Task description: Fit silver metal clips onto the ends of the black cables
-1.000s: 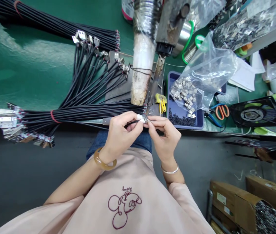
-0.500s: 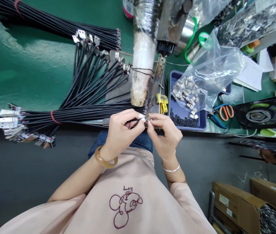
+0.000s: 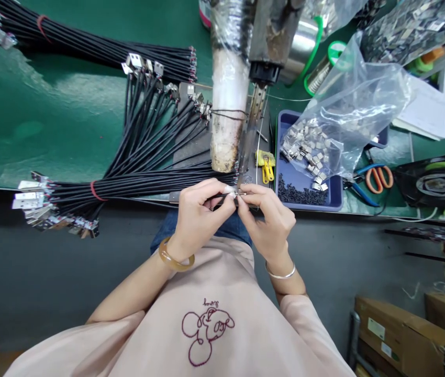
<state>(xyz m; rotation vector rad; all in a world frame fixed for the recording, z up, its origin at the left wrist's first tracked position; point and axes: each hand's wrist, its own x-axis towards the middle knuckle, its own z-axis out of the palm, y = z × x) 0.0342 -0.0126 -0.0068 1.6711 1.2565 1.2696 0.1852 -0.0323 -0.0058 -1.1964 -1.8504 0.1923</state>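
Observation:
My left hand (image 3: 202, 214) pinches the end of a black cable between thumb and fingertips at the bench edge. Opposite it, my right hand (image 3: 267, 214) is closed in a pinch at the same spot. A small bright metal piece shows between the fingertips; which part each hand grips is mostly hidden. Right above them ends the slim metal rod of a soldering iron (image 3: 254, 123), pointing down. Beside it is a white wrapped tube (image 3: 228, 110) with a scorched mouth. A bundle of black cables (image 3: 147, 184), tied with a red band, lies to the left of my hands.
More black cables (image 3: 128, 123) with metal connectors fan across the green bench (image 3: 65, 104). A blue tray (image 3: 336, 201) holds small metal shells and black bits, partly under a plastic bag (image 3: 371, 89). Orange-handled pliers (image 3: 379, 178), a fan (image 3: 438, 183) and a yellow clip (image 3: 267, 170) lie nearby.
The view has shifted slightly, so the bench things on the right sit further right. Both hands keep their pinch at the same place below the iron.

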